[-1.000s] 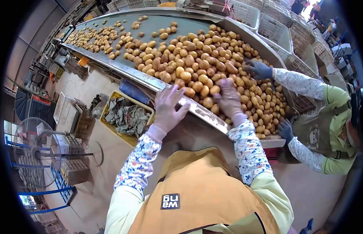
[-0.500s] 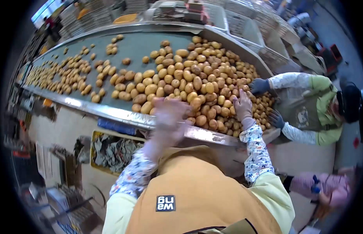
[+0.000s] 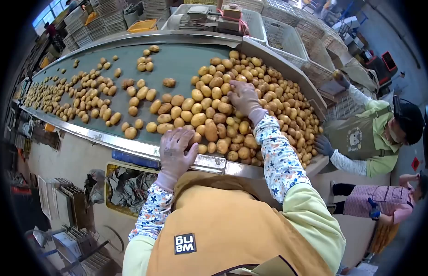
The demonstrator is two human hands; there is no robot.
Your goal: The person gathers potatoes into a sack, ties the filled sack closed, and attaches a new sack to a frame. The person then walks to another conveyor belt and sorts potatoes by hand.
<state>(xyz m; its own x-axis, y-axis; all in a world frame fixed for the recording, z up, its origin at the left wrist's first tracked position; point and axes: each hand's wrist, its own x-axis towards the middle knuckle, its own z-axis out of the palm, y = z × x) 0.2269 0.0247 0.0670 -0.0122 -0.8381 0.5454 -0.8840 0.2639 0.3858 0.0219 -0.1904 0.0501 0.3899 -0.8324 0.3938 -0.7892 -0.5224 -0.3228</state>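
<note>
Potatoes (image 3: 209, 112) lie in a thick heap on the right end of a green conveyor belt (image 3: 177, 57). My left hand (image 3: 176, 151), in a thin glove, rests over the belt's near metal edge (image 3: 207, 162). Its fingers are stretched out against potatoes at the heap's near left, thumb apart. Deeper in the heap is my right hand (image 3: 245, 97), also gloved, with its fingers extended and touching the potatoes' tops. Neither hand is seen gripping a potato; the undersides of the fingers are partly hidden.
A co-worker at the belt's right end has one gloved hand (image 3: 324, 145) by the heap and the other raised with a potato (image 3: 337, 74). White crates (image 3: 283, 41) stand behind the belt. Below its near edge sits a yellow crate (image 3: 108, 184) of crumpled grey material. Another person stands lower right.
My left hand has moved left and down to the belt edge. My right hand has shifted left, farther into the heap. The co-worker has raised one hand away from the heap.
</note>
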